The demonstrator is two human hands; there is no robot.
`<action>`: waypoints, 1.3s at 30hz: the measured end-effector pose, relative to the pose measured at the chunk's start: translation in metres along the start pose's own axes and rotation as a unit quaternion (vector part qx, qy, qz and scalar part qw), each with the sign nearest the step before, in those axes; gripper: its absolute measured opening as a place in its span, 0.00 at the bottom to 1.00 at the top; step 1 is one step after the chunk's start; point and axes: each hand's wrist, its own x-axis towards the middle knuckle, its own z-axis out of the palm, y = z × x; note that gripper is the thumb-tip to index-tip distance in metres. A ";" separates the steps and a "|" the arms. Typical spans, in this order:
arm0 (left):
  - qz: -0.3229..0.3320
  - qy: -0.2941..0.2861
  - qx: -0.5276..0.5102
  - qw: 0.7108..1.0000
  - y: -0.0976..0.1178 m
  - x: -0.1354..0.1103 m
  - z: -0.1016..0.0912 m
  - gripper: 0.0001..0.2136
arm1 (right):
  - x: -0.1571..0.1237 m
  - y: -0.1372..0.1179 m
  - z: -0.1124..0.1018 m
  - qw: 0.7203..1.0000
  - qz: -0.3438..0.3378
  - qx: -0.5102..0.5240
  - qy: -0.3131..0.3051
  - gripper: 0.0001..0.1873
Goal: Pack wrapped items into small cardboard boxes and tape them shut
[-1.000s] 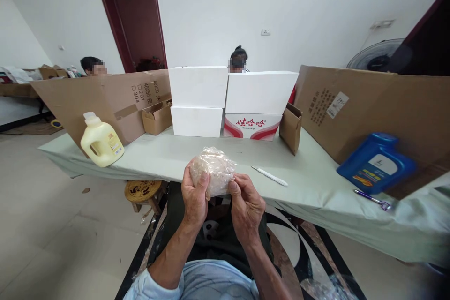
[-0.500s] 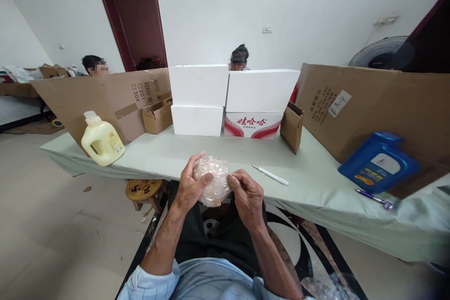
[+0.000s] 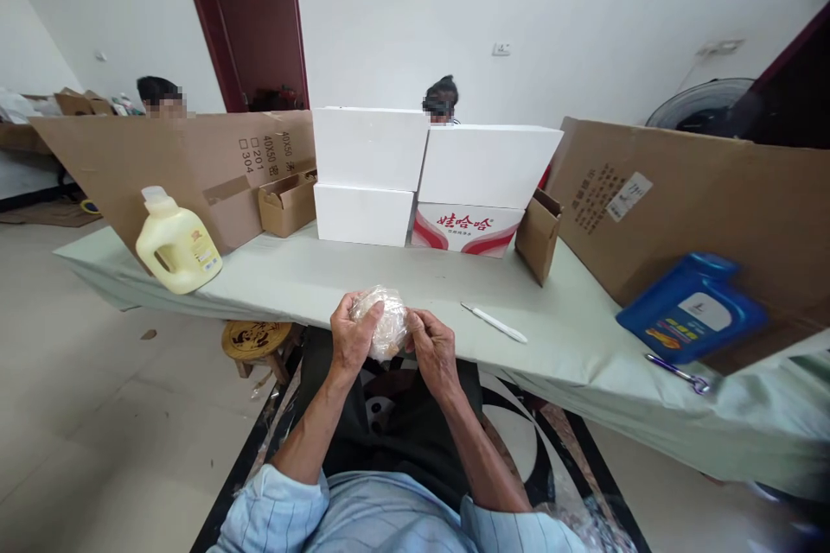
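Both my hands hold a small clear plastic bag (image 3: 387, 324) with a pale, lumpy filling, just in front of the near edge of the table (image 3: 363, 281). My left hand (image 3: 350, 339) wraps the bag's left side, thumb on top. My right hand (image 3: 431, 350) pinches the bag's right edge with closed fingers. A white pen-like tool (image 3: 494, 322) lies on the table just right of my right hand.
A cream jug (image 3: 172, 244) stands at the table's left, a blue jug (image 3: 691, 308) and a purple tool (image 3: 678, 372) at its right. White foam boxes (image 3: 428, 166), small cartons and large cardboard sheets (image 3: 700, 199) line the back. Two people sit behind them. A wooden stool (image 3: 256, 341) stands below.
The bag has shrunk from a full round bundle to a smaller crumpled wad, and both hands have lowered slightly toward the table edge while still gripping it.
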 end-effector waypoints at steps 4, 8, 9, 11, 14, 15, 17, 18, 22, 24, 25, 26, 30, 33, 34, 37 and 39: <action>-0.009 0.032 0.006 0.999 -0.015 0.002 0.006 0.20 | 0.008 0.017 0.009 0.999 0.039 0.014 0.010 0.30; -0.011 0.056 0.014 0.998 -0.022 0.011 0.011 0.22 | 0.007 0.028 0.021 0.998 0.062 0.025 0.008 0.35; -0.011 0.059 0.015 0.998 -0.024 0.013 0.012 0.22 | 0.006 0.030 0.023 0.998 0.065 0.026 0.007 0.36; -0.013 0.062 0.018 0.998 -0.027 0.016 0.015 0.23 | 0.006 0.034 0.027 0.997 0.069 0.024 0.007 0.34; -0.020 0.069 0.017 0.997 -0.033 0.016 0.022 0.23 | 0.010 0.039 0.027 0.997 0.071 0.026 0.007 0.31; -0.023 0.072 0.015 0.997 -0.036 0.015 0.025 0.23 | 0.013 0.041 0.025 0.997 0.073 0.029 0.003 0.31; -0.030 0.073 0.011 0.997 -0.040 0.014 0.029 0.24 | 0.017 0.044 0.021 0.996 0.083 0.038 -0.010 0.31; -0.033 0.070 0.009 0.997 -0.041 0.014 0.031 0.25 | 0.018 0.046 0.019 0.995 0.090 0.042 -0.017 0.31; -0.044 0.062 0.009 0.997 -0.046 0.016 0.037 0.27 | 0.021 0.051 0.013 0.991 0.124 0.056 -0.010 0.31; -0.048 0.059 0.015 0.997 -0.048 0.017 0.039 0.27 | 0.024 0.053 0.011 0.990 0.132 0.058 0.000 0.30; -0.050 0.053 0.019 0.997 -0.049 0.019 0.040 0.27 | 0.026 0.054 0.010 0.989 0.133 0.059 0.001 0.31; -0.051 0.045 0.022 0.997 -0.050 0.020 0.040 0.28 | 0.029 0.054 0.009 0.989 0.132 0.059 -0.001 0.31; -0.056 0.019 0.046 0.997 -0.059 0.026 0.042 0.33 | 0.035 0.055 0.008 0.987 0.140 0.072 -0.026 0.31; -0.065 -0.019 0.055 0.996 -0.069 0.035 0.044 0.36 | 0.040 0.061 0.008 0.983 0.155 0.096 -0.033 0.32; -0.068 -0.047 0.055 0.995 -0.073 0.040 0.043 0.36 | 0.044 0.065 0.007 0.981 0.161 0.100 -0.028 0.33; -0.063 -0.117 0.088 0.987 -0.085 0.057 0.035 0.34 | 0.066 0.082 -0.006 0.983 0.173 0.061 0.007 0.39; -0.043 -0.110 0.135 0.984 -0.094 0.069 0.025 0.30 | 0.092 0.095 -0.021 0.984 0.173 0.003 0.042 0.45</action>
